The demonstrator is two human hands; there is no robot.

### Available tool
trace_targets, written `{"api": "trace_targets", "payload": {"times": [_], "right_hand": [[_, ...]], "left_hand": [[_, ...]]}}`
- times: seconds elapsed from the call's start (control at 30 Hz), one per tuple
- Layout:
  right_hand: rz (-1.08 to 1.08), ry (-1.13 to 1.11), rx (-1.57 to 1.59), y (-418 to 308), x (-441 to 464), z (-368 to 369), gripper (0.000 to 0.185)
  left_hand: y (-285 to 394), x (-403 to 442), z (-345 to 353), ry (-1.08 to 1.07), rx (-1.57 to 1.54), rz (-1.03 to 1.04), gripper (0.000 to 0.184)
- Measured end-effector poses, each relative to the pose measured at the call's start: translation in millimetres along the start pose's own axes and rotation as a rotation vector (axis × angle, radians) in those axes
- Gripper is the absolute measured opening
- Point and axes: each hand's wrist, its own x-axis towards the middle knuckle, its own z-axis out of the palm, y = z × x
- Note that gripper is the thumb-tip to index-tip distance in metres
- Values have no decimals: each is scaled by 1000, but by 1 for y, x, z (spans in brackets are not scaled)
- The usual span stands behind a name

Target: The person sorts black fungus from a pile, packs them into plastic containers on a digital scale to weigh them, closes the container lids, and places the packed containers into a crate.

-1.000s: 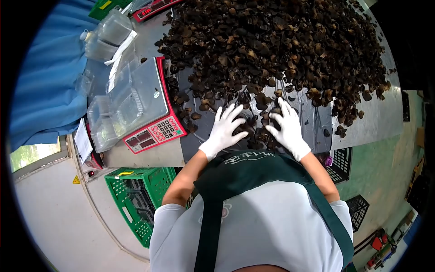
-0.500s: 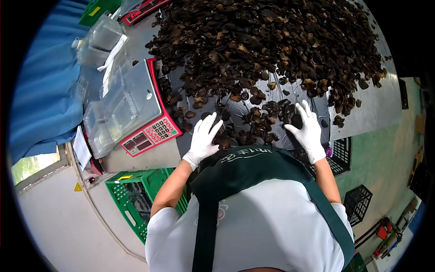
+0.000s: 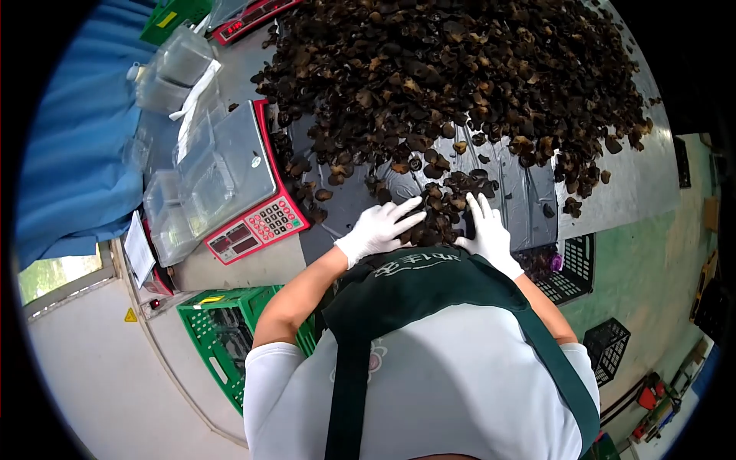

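Probably light, soft and slippery, the dark pieces right of the scale suit cupping; left hand and right hand flank them, fingers open.

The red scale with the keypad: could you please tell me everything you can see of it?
The scale has a red, plastic-looking body, a broad greyish platform and a front panel with a keypad and dark display windows. It sits slanted in view on the metal table. Clear containers cover part of its platform. Neither the left hand nor the right hand touches it.
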Motion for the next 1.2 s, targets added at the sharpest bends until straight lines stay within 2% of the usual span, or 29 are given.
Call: {"api": "trace_targets", "payload": {"times": [0.07,0.13,0.2,0.27,0.33,0.4,0.43,0.53,0.57,0.63,0.73,0.8,0.83,0.9,0.93,1.0,1.07,1.13,1.2], "right_hand": [[59,1,101,-4,14,9,105],[82,56,226,-5,30,11,105],[24,204,232,-2,49,16,103],[-4,263,248,-6,64,3,98],[-34,153,147,-1,73,-7,80],[-136,128,83,-1,63,-3,75],[-209,83,130,-1,55,0,72],[-221,-191,132,-18,29,10,74],[-240,-302,98,-20,28,11,75],[-302,-270,114,-16,28,16,77],[-318,-159,221,-12,31,8,80],[-232,-22,296,-10,38,-9,76],[-256,135,323,-7,47,-15,73],[-149,305,242,2,67,-19,64],[-70,348,200,3,78,-25,62],[-56,437,18,11,100,-28,58],[-142,435,-22,20,112,-18,59],[-175,270,-59,19,100,-5,59],[-224,149,-41,3,70,-12,52]], "left_hand": [[-2,18,3,78,73,96,65],[-4,41,6,181,80,72,65],[-10,65,5,286,57,5,64],[-12,83,0,284,27,-66,64],[-11,87,-8,210,4,-124,62],[-10,75,-9,119,-12,-78,56],[-8,68,-12,148,-9,-25,49],[-4,33,-11,26,23,20,44],[-2,22,-10,49,39,11,44],[2,1,-12,83,32,-47,43],[0,-17,-14,178,49,-167,56],[-6,-23,-15,211,3,-260,79],[-7,-22,-16,241,-18,-331,84],[-10,-20,-13,263,-104,-459,98],[-11,-17,-11,266,-103,-458,98],[-9,-10,-9,193,-96,-551,102],[-5,-5,-6,108,-62,-503,102],[3,-6,-7,68,-95,-432,99],[2,-14,-1,135,-104,-284,85]]}}
